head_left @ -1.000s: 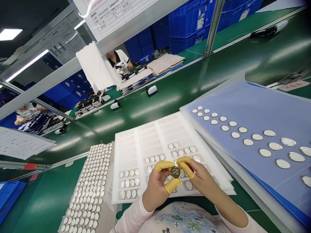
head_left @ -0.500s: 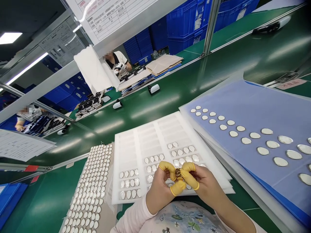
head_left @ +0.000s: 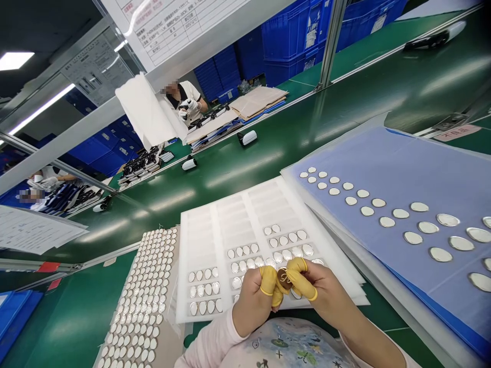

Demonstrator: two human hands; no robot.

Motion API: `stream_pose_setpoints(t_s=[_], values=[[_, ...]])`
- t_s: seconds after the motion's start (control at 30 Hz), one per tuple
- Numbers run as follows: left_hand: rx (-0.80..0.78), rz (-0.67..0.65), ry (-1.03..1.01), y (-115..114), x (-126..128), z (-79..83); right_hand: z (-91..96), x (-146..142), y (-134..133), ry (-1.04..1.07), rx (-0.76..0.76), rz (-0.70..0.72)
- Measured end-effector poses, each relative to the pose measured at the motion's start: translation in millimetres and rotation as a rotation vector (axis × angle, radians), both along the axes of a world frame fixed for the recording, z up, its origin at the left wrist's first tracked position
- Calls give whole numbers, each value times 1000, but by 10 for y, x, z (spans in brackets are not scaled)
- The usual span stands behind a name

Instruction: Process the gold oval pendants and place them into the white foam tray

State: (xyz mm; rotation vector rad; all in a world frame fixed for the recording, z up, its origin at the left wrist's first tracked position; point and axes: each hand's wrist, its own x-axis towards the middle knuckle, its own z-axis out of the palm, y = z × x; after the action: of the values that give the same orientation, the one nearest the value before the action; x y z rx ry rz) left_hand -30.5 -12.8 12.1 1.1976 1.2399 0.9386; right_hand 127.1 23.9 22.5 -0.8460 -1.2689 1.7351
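My left hand [head_left: 255, 301] and my right hand [head_left: 322, 294] meet just above the near edge of a white foam tray [head_left: 215, 225]. Both wear yellow finger cots. Together they pinch a small dark round badge [head_left: 283, 276] with a pale script mark, held between thumbs and forefingers. The tray's near pockets hold several small silvery oval pieces [head_left: 286, 240]; its far pockets are bare.
A sheet of many small ovals [head_left: 143, 296] lies left of the tray. A blue sheet [head_left: 414, 168] with rows of larger ovals lies to the right. The green conveyor belt [head_left: 268, 153] carries small white-and-black parts. Other people work across the belt by blue crates [head_left: 291, 36].
My hands drew closer to me and curled tighter round the badge, which now shows less. The white parts on the belt drifted right.
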Motion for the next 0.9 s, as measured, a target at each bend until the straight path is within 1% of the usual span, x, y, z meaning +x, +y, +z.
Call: stream_pose_setpoints(t_s=[0.07, 0.13, 0.2, 0.27, 0.33, 0.4, 0.5, 0.67, 0.77, 0.9], values=[[-23, 34, -41, 18, -13, 7, 14, 3, 12, 3, -3, -7], [-51, 57, -84, 44, -17, 26, 17, 0, 23, 26, -33, 30], [-88, 53, -118, 67, -16, 43, -2, 1, 30, 25, -55, 64], [-125, 37, -144, 78, -13, 46, -43, 10, 30, -32, -30, 38], [-145, 42, -172, 79, -9, 36, -98, 25, 22, -104, 27, -11], [-139, 74, -188, 77, -4, 22, -147, 36, 8, -132, 73, -38], [-91, 130, -166, 79, 7, 5, -183, 29, -14, -146, 104, -50], [-20, 175, -105, 87, 33, 5, -132, -17, -24, -228, 84, -74], [-5, 171, -91, 83, 44, 22, -109, -15, -11, -155, 73, -47], [10, 166, -62, 86, 44, 23, -158, 9, 3, -99, 91, -9]])
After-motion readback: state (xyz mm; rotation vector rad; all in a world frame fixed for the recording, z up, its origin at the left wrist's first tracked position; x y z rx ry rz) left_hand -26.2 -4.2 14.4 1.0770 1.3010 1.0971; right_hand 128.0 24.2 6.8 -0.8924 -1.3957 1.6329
